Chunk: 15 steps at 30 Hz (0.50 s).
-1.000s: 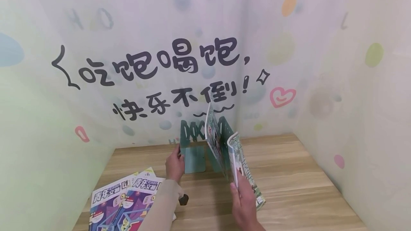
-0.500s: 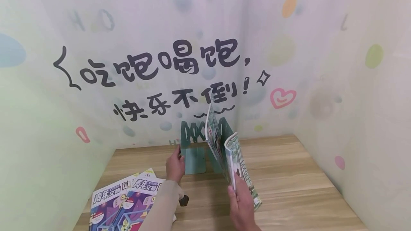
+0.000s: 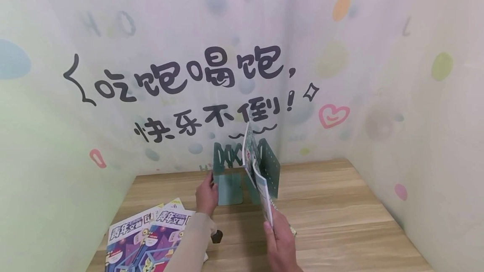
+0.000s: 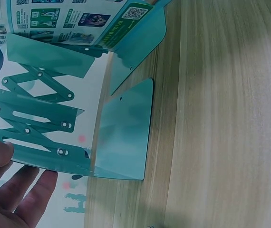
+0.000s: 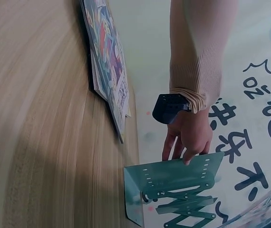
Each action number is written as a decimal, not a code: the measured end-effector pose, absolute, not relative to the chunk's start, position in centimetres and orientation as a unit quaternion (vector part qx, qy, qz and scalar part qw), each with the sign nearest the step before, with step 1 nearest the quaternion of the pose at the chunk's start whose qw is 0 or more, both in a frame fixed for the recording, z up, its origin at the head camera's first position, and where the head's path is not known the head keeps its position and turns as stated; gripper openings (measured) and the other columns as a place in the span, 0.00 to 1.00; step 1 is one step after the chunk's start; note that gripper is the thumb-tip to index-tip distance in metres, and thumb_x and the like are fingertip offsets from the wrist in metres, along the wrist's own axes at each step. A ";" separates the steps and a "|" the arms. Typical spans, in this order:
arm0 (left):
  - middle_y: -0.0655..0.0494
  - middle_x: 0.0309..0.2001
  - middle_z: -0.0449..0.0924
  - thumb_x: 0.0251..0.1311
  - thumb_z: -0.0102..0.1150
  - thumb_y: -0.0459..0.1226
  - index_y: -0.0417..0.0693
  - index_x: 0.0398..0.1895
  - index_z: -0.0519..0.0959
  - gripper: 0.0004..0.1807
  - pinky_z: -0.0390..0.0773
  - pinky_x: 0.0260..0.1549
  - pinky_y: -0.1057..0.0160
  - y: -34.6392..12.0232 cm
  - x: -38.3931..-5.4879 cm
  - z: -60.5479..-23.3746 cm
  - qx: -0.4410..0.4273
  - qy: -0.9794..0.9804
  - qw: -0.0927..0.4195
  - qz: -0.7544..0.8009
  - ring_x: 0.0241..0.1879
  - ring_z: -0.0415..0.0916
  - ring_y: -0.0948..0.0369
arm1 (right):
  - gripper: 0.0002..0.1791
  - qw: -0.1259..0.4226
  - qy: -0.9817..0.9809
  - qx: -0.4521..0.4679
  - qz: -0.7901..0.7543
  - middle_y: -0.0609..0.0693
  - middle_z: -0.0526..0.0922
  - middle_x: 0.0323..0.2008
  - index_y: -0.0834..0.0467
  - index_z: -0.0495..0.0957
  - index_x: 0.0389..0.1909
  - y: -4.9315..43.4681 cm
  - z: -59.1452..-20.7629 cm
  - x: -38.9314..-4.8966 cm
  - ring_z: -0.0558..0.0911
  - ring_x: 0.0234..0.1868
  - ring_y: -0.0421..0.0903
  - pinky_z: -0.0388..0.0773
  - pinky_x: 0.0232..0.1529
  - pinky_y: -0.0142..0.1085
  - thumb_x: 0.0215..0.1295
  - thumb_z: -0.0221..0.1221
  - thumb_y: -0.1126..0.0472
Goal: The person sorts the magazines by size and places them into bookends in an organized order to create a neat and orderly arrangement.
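Observation:
A teal expanding bookend (image 3: 230,189) with a scissor-lattice back stands at the rear of the table. My left hand (image 3: 206,196) grips its left end plate, thumb on one face and fingers on the other, as the left wrist view shows. One magazine (image 3: 247,150) stands upright inside, toward the right end plate (image 3: 273,171). My right hand (image 3: 280,238) holds a second magazine (image 3: 264,194) by its near edge, its far part overlapping the standing one, left of that plate. A printed cover (image 4: 54,21) shows at the top of the left wrist view. The right hand is outside its own wrist view.
A fanned pile of purple-covered magazines (image 3: 140,242) lies at the table's left front, partly behind the left sleeve (image 3: 193,242). A dark watch (image 5: 169,108) sits on the left wrist. Behind the wooden table (image 3: 340,213) hangs a printed wall curtain (image 3: 170,20).
My right hand has moved left with its magazine, from in front of the right end plate to beside the standing magazine. That plate shows more now. The left hand stays put.

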<state>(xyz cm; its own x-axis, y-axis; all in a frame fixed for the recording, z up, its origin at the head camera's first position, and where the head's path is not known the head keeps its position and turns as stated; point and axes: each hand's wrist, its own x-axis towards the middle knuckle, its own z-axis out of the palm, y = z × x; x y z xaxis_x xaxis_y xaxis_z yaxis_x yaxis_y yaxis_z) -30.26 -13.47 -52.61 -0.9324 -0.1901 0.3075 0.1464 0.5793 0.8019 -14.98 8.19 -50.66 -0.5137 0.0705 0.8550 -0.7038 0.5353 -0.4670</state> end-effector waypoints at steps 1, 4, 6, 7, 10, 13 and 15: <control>0.39 0.62 0.72 0.67 0.52 0.28 0.44 0.71 0.63 0.29 0.77 0.50 0.47 -13.5 -30.3 -52.6 0.009 -0.869 0.186 -0.458 0.56 0.75 0.44 | 0.29 0.447 -0.753 0.214 0.433 0.60 0.79 0.50 0.68 0.72 0.61 8.1 -50.7 -15.1 0.78 0.48 0.52 0.67 0.58 0.26 0.55 0.57 0.78; 0.39 0.62 0.72 0.67 0.52 0.27 0.43 0.71 0.64 0.29 0.77 0.51 0.47 -13.5 -30.3 -52.7 0.002 -0.868 0.190 -0.458 0.56 0.75 0.44 | 0.28 0.452 -0.744 0.231 0.434 0.61 0.79 0.50 0.69 0.73 0.60 8.0 -50.7 -15.5 0.78 0.49 0.55 0.66 0.60 0.27 0.54 0.57 0.78; 0.39 0.62 0.72 0.67 0.52 0.27 0.42 0.71 0.64 0.28 0.77 0.51 0.47 -13.5 -30.2 -52.7 0.000 -0.867 0.188 -0.461 0.56 0.75 0.43 | 0.28 0.455 -0.740 0.238 0.433 0.62 0.79 0.51 0.70 0.73 0.60 8.0 -50.8 -15.8 0.78 0.49 0.56 0.65 0.61 0.27 0.55 0.57 0.77; 0.39 0.62 0.72 0.67 0.52 0.28 0.43 0.71 0.64 0.29 0.77 0.51 0.47 -13.5 -30.2 -52.7 0.001 -0.867 0.186 -0.462 0.56 0.75 0.44 | 0.27 0.460 -0.737 0.244 0.432 0.62 0.80 0.51 0.70 0.73 0.59 8.0 -50.8 -16.0 0.78 0.50 0.57 0.65 0.61 0.28 0.55 0.56 0.76; 0.39 0.63 0.71 0.67 0.52 0.28 0.43 0.71 0.63 0.29 0.77 0.51 0.47 -13.5 -30.2 -52.7 0.005 -0.867 0.180 -0.466 0.57 0.74 0.44 | 0.22 0.469 -0.732 0.252 0.426 0.61 0.80 0.51 0.70 0.74 0.58 8.1 -50.8 -16.4 0.78 0.49 0.58 0.66 0.61 0.29 0.62 0.55 0.72; 0.40 0.63 0.71 0.67 0.52 0.28 0.44 0.72 0.63 0.29 0.77 0.51 0.47 -13.5 -30.3 -52.7 0.008 -0.866 0.177 -0.468 0.57 0.74 0.44 | 0.19 0.474 -0.728 0.257 0.423 0.60 0.80 0.51 0.69 0.74 0.58 8.2 -50.7 -16.8 0.78 0.49 0.56 0.67 0.59 0.29 0.68 0.53 0.67; 0.40 0.63 0.71 0.67 0.52 0.28 0.45 0.72 0.63 0.29 0.77 0.51 0.47 -13.5 -30.3 -52.7 0.007 -0.865 0.178 -0.469 0.57 0.74 0.44 | 0.19 0.476 -0.725 0.261 0.423 0.60 0.80 0.51 0.69 0.74 0.58 8.2 -50.7 -17.1 0.78 0.49 0.55 0.68 0.58 0.29 0.70 0.52 0.65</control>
<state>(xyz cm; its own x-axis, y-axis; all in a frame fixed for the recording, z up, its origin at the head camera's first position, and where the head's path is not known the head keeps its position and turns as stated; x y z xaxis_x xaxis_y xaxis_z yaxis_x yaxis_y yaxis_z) -30.27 -13.51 -52.72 -0.9365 -0.1789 0.3017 0.1552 0.5602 0.8137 -17.10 8.24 -50.70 -0.4102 0.0247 0.9117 -0.7819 0.5051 -0.3655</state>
